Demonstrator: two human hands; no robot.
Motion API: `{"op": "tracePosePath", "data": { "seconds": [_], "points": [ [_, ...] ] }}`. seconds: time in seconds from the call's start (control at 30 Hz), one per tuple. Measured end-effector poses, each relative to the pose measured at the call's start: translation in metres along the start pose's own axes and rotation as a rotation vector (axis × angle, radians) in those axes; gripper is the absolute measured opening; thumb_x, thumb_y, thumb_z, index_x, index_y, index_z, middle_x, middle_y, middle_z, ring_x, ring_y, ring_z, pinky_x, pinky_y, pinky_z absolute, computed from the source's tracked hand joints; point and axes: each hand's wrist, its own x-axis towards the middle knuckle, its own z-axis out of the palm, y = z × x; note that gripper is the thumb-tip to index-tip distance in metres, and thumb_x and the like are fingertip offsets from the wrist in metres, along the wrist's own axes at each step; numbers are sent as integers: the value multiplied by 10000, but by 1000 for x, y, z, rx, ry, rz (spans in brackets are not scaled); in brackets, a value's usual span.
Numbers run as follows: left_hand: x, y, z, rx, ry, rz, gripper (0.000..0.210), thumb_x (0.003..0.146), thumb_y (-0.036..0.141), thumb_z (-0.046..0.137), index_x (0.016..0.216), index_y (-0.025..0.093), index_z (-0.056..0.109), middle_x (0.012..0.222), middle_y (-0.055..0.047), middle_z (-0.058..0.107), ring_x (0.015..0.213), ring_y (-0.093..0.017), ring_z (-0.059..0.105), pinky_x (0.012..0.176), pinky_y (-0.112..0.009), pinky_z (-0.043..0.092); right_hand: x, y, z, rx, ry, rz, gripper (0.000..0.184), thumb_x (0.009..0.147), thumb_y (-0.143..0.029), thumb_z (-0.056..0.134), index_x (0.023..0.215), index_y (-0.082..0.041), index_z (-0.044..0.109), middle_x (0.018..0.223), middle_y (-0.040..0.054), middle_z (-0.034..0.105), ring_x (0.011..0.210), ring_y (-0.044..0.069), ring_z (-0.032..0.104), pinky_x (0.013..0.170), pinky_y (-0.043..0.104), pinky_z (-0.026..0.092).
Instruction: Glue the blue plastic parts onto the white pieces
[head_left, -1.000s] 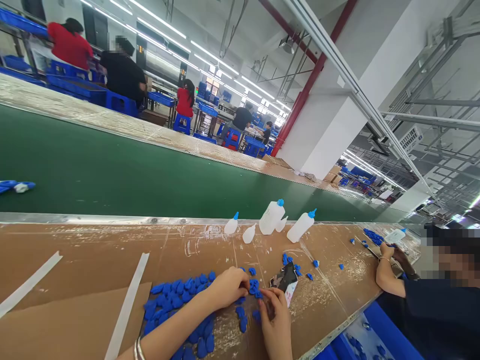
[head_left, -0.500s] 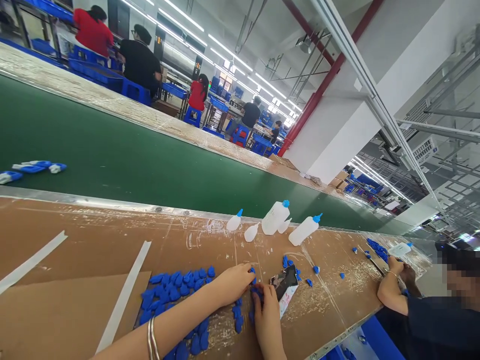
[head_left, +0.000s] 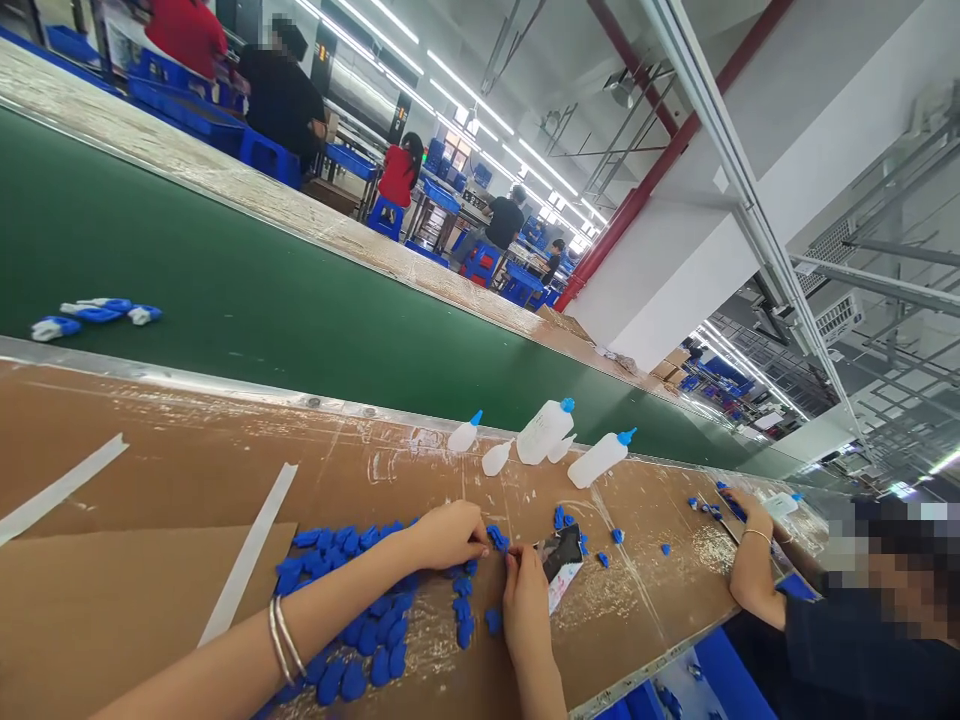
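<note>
My left hand (head_left: 452,535) reaches across a spread of small blue moulded pieces (head_left: 367,637), its fingers drawn together in a pinch. Whatever is in that pinch, if anything, is too small to make out. Just beyond its fingertips is one blue piece (head_left: 496,538), at the fingertips of my right hand (head_left: 527,595). The right fingers are closed and seem to grip its near edge. A short row of blue pieces (head_left: 463,608) lies on the cardboard-covered bench below my hands. Right of my right hand lies an open box (head_left: 562,560) with a dark inside.
White squeeze bottles (head_left: 545,432) with blue caps stand along the bench's far edge, beside a green conveyor belt (head_left: 300,320). Blue-and-white pieces (head_left: 97,313) lie on the belt. At right a co-worker's arm (head_left: 754,560) reaches over the bench. White tape strips (head_left: 251,550) mark the cardboard.
My hands have drawn apart a little, the left moving left, so the blue piece between them shows more. The co-worker's arm has reached farther forward. The view has shifted slightly.
</note>
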Motion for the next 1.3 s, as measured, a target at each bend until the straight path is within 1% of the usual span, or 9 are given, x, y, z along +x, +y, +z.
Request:
{"op": "tracePosePath", "data": {
  "seconds": [0.27,0.43,0.5,0.63,0.8,0.93,1.03,1.13,1.3],
  "points": [
    [2,-9,-16,6,83,-23,120,904,190,652,1008,132,635,1075,-67,638,994,-227,617,897,-434,525,5,8,-14,55,-65,54,199,802,-290,418,717,-224,586,716,87,701,697,234,676,645,310,501],
    [4,-2,-10,86,21,-14,138,854,172,713,971,136,649,1108,-69,634,1030,-239,608,916,-451,522,2,9,-11,142,-102,82,305,815,-431,389,667,-234,568,557,29,646,428,184,585,405,255,428],
    [5,1,-10,109,11,-10,104,872,178,694,958,137,653,1084,-66,647,1036,-238,612,933,-460,515,1,6,-11,164,-105,72,312,803,-450,419,659,-230,586,567,31,661,447,189,608,437,262,461],
    [4,2,-14,120,11,-15,66,919,179,633,966,139,655,1044,-64,665,1041,-233,620,953,-470,507,-1,-4,-11,169,-70,42,297,784,-407,448,707,-213,659,714,82,726,691,236,700,651,309,539],
    [1,0,-20,67,-7,-54,138,902,216,670,1011,135,645,988,-50,675,932,-213,657,863,-419,559,-2,-5,-13,146,-21,-4,288,787,-401,480,727,-207,684,738,98,704,703,245,681,668,324,542],
    [-3,1,-26,77,27,-86,79,926,207,631,946,136,660,1040,-66,671,1010,-226,637,928,-453,528,0,2,-16,118,18,-47,345,835,-425,448,727,-212,696,728,103,695,709,249,673,677,340,549],
    [-11,6,-32,67,62,-68,99,948,187,586,996,133,653,1091,-76,661,1045,-231,624,942,-460,516,9,4,-16,106,28,-88,314,840,-372,460,850,-211,728,847,107,720,811,241,683,743,334,549],
    [-28,15,-41,47,67,-28,134,935,137,563,1026,140,662,1092,-82,669,1049,-236,626,929,-439,516,21,3,-13,104,-6,-132,291,759,-297,527,943,-227,742,942,85,731,850,230,691,767,324,553],
    [-81,17,-65,30,1,57,214,830,183,647,1011,265,727,1010,-29,719,979,-245,661,881,-319,524,38,3,-6,117,-23,-145,207,690,-315,582,784,-275,763,746,55,727,698,258,706,673,370,576]
  ]
}}
